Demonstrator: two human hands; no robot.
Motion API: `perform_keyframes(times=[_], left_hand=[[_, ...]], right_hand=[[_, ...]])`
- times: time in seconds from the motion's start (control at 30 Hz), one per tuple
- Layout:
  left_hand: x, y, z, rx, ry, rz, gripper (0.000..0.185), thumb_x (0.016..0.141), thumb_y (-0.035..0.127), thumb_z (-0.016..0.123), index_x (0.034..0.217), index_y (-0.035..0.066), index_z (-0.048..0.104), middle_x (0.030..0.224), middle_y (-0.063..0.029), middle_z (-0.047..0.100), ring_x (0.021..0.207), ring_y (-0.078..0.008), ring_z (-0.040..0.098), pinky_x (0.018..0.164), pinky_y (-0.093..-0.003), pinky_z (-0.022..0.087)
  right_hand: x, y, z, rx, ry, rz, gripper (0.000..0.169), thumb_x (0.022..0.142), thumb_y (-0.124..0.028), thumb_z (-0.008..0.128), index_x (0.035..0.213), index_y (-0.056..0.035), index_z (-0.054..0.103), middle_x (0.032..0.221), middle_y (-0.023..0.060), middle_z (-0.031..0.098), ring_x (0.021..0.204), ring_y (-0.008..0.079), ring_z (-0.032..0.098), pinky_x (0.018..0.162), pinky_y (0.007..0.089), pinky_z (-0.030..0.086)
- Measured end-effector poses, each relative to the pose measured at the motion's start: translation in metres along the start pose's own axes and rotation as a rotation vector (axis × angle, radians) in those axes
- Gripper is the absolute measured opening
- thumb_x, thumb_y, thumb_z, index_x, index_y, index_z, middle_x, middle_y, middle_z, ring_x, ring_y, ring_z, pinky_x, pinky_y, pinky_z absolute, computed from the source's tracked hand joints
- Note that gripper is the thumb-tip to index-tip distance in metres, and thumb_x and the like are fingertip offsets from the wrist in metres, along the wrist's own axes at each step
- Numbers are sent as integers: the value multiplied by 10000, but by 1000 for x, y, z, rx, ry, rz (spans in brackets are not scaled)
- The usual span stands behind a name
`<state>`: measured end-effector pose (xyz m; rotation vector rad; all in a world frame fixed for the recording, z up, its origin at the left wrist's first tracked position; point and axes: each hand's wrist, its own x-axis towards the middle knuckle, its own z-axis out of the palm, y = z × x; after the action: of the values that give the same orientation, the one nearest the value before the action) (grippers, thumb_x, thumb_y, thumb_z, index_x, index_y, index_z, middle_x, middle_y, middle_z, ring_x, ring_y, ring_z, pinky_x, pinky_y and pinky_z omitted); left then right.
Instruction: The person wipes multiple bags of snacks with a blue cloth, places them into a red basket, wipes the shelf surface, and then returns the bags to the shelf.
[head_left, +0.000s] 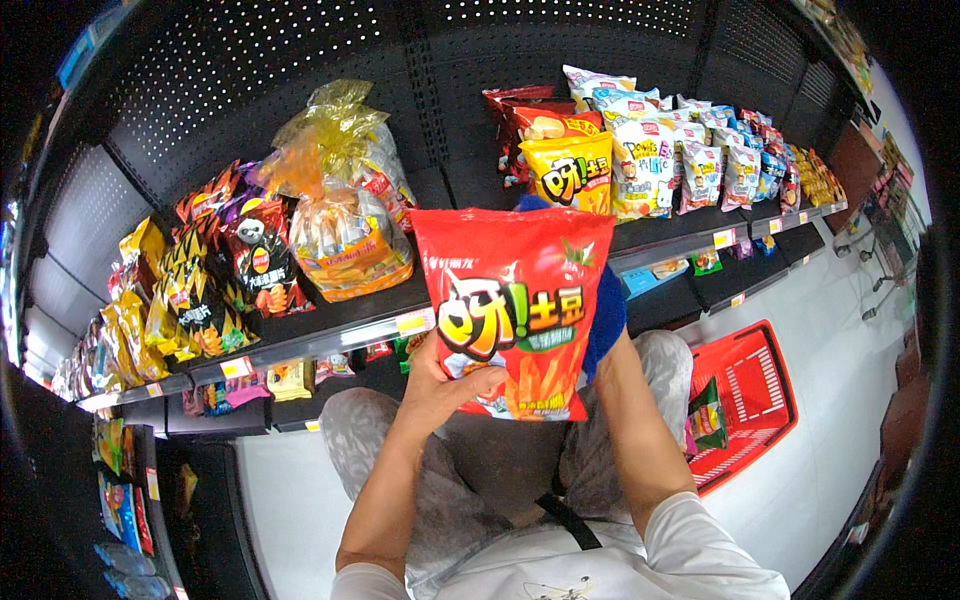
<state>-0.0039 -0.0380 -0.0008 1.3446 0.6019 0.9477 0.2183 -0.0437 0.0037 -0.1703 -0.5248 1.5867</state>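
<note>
A red snack bag (517, 315) is held upright in front of the shelf, its printed front towards me. My left hand (457, 386) grips its lower left side, thumb across the front. Behind its right side is my right hand (607, 315), covered by something blue, perhaps a cloth or glove; its fingers are mostly hidden by the bag, so its grip does not show. A yellow snack bag (572, 174) stands on the shelf just beyond the red one. White snack bags (643, 169) are lined up to its right.
The black shelf (330, 330) has a price-tag edge and holds dark chip bags (262, 259) and clear-wrapped snack packs (349, 247) at left. Lower shelves hold more packets. A red shopping basket (772, 420) with a green packet (707, 420) sits on the floor at right, beside my knee.
</note>
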Motion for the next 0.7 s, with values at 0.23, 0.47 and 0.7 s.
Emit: perform_keyframes(times=[0.23,0.47,0.7], left_hand=[[-6,9,-4,-84,163,18,491,762,19,803,1184,14,554,911,-40,675,644,-69,600,552,-212,488],[-1,-4,-7,-134,395,131,448,791,75,773,1190,26,575,1032,-60,675,878,-106,648,738,-245,524],[-1,-16,17,-87,543,214,413,794,37,791,1135,-15,565,1009,-72,665,848,-116,649,766,-275,536]], right_hand=[[-27,42,-7,-507,210,58,412,1037,-260,422,1394,-58,459,1356,155,559,1173,268,598,991,417,506],[-62,86,-8,-837,73,48,480,977,-342,526,1357,-52,483,1311,135,591,1191,276,575,1014,422,458],[-24,72,31,142,231,-95,508,1001,-447,439,1275,-29,527,1245,183,619,1133,318,614,987,461,488]])
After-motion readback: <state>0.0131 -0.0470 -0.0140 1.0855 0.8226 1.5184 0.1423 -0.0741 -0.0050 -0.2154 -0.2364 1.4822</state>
